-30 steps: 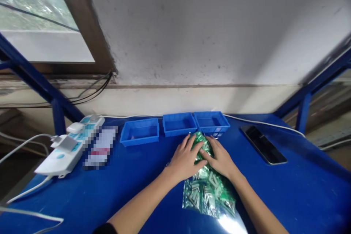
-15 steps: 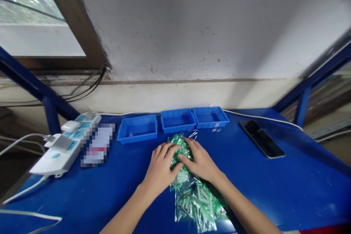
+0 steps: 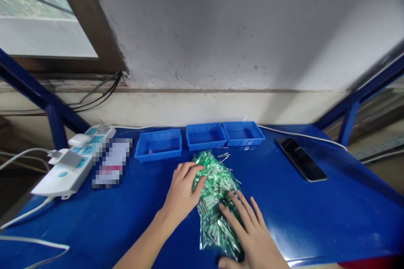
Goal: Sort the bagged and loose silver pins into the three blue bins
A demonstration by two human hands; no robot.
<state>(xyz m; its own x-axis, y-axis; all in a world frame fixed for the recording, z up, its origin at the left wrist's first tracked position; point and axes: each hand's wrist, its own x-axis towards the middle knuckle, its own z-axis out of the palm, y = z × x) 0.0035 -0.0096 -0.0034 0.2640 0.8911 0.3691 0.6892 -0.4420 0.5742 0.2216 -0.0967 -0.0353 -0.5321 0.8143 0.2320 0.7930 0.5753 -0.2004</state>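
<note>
A heap of clear and green plastic bags (image 3: 216, 176) with small metal and pale pieces lies on the blue table (image 3: 315, 218). My left hand (image 3: 184, 187) rests against the heap's left side, fingers curved but apart. Over its lower right part is my right hand (image 3: 249, 227), with fingers spread. Neither hand visibly grips a piece. Several thin metal pins (image 3: 224, 156) lie loose at the heap's upper right edge.
Behind the heap stand three blue trays (image 3: 158, 145), (image 3: 205, 135), (image 3: 243, 132). A black phone (image 3: 301, 159) lies to the right. At left are a white power strip (image 3: 71, 172) with chargers, a blurred phone-like object (image 3: 112, 163) and white cables.
My right hand has moved down and right from the heap's top and spread its fingers. More of the green bags and pins now show. My left hand has stayed almost in place.
</note>
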